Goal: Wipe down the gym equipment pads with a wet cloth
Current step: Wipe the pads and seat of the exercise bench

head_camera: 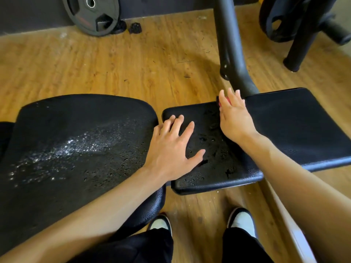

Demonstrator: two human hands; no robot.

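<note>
The left grip (pixel 171 147) and right grip (pixel 235 118) are bare, and both forearms (pixel 95 215) are bare all the way to the lower edge of the view. The legs wear loose black trousers (pixel 150 247). On the feet are low shoes, the left shoe (pixel 160 223) and the right shoe (pixel 242 222) alike: pale grey-white toe caps bordered in black.

One head-worn view — looking steeply down, close over the black pads (pixel 209 149) and wooden floor (pixel 114 63).

Framed wet pads (pixel 76 149) and a weight plate (pixel 91 15) stand on the wood floor (pixel 133 59).
</note>
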